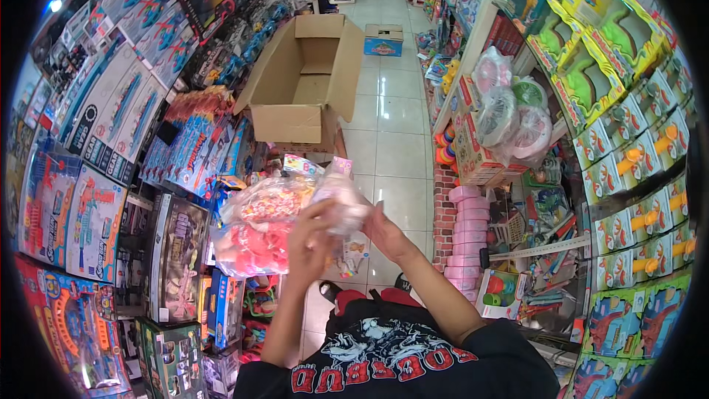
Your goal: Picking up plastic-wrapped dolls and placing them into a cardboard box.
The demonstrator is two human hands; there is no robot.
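Observation:
In front of my body I hold a clear plastic bag (347,207) with something pale pink inside and a pink header card at its top. My left hand (310,233) is closed on its left side, the fingers bent over the plastic. From the other side my right hand (385,233) grips the bag's right edge. Motion and glare smear the contents, so their kind cannot be made out. Close by my left hand lie a bag of small red and orange pieces (269,203) and a bag of pink-red toys (255,247).
A large open cardboard box (295,122) stands ahead in the tiled aisle (399,148), with a smaller blue box (382,46) farther off. Boxed toys (181,140) crowd the left shelves. On the right are pink stacked packs (469,233) and wrapped round toys (509,114).

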